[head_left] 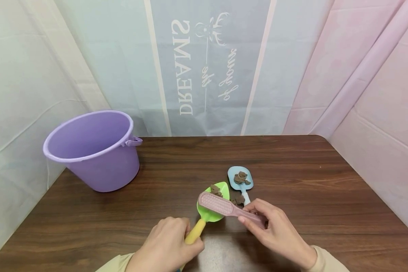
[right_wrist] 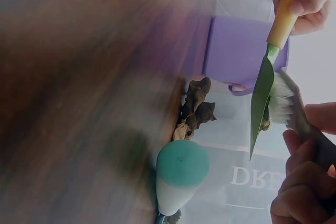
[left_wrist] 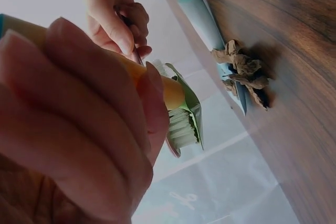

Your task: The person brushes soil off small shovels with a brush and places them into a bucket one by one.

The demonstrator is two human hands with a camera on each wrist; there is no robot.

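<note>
My left hand (head_left: 170, 241) grips the yellow handle of a toy trowel (head_left: 207, 214) with a green blade, raised above the table. Brown crumpled leaf-like pieces (head_left: 215, 189) lie on the blade. In my right hand (head_left: 275, 230) is a pink brush (head_left: 217, 204), held by its handle, its pale bristles (right_wrist: 281, 100) turned down onto the green blade. A blue toy shovel (head_left: 235, 174) with a white handle rests on the table beyond, with more brown pieces (head_left: 240, 178) on its scoop. Another clump of brown pieces (right_wrist: 196, 106) sits on the table beside the shovel's handle.
A purple bucket (head_left: 122, 170) stands at the table's back left, its mouth tilted toward me. The dark wooden table (head_left: 292, 170) reaches back to a printed cloth (head_left: 122, 75). Pale cloth (head_left: 377, 151) also hangs along both sides.
</note>
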